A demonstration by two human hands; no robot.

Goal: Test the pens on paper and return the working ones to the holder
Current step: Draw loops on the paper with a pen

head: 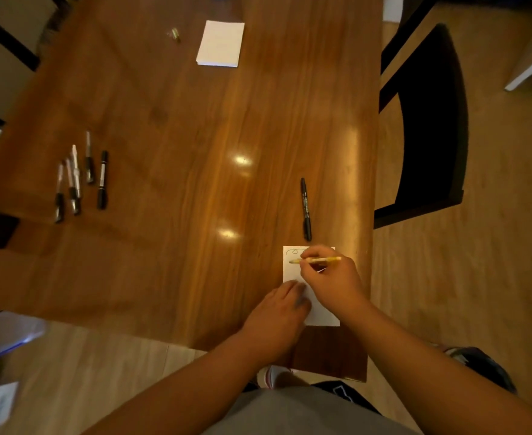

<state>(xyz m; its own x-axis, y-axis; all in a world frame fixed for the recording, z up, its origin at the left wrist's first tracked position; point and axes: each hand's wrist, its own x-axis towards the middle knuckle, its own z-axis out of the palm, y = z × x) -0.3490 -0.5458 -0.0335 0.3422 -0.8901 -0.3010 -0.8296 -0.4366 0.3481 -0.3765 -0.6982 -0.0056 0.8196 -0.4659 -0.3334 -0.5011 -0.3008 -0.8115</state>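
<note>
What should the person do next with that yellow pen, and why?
Probably drag the tip across the paper in a short stroke. The right hand pinches the yellow pen with its tip over the paper, the left hand presses it flat, and only a thin dark loop shows near its top edge. No yellow mark is visible, so this pen seems untested.

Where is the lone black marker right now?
In the head view, the black marker lies on the table near its right edge, just beyond the small paper where the right hand holds a yellow pen.
</note>
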